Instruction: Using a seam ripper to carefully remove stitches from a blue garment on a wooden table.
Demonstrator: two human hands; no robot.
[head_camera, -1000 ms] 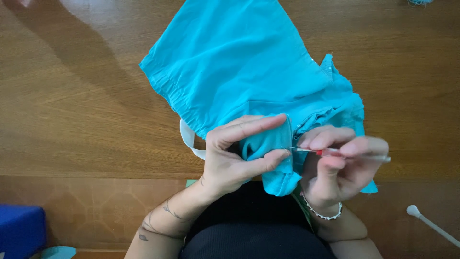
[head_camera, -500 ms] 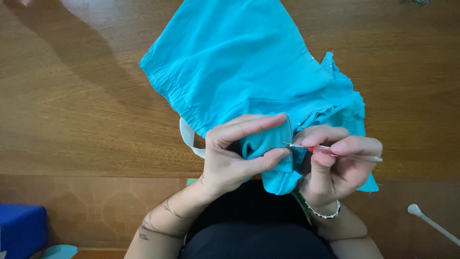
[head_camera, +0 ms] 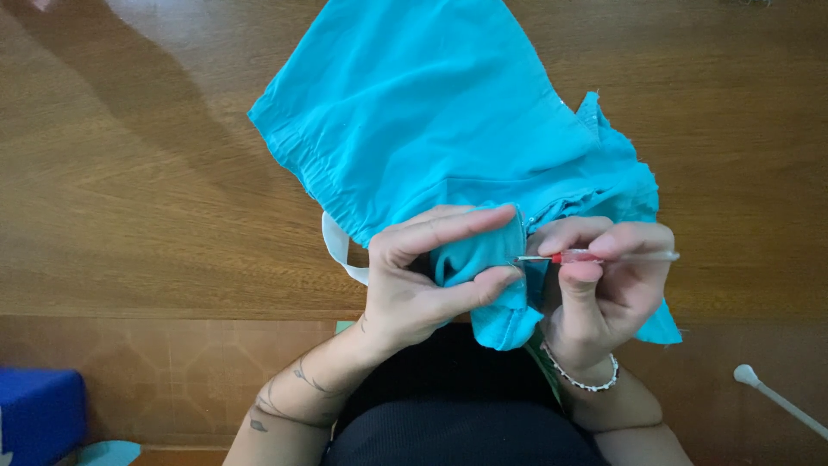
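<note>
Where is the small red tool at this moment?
In the head view, the red tool is right of centre, pinched in the right hand, its tip against the turquoise cloth that the left hand holds.

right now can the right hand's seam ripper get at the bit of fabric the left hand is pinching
Probably yes: the left hand pinches the turquoise fabric taut, and the seam ripper in the right hand points at it unobstructed.

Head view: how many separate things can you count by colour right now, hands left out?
Turquoise: 1, the crumpled turquoise fabric garment
Red: 1, the slim red-handled seam ripper
White: 2, the white fabric strap and the white round-tipped stick
Dark blue: 1, the dark blue box
Silver: 1, the beaded silver bracelet
Total: 6
</note>
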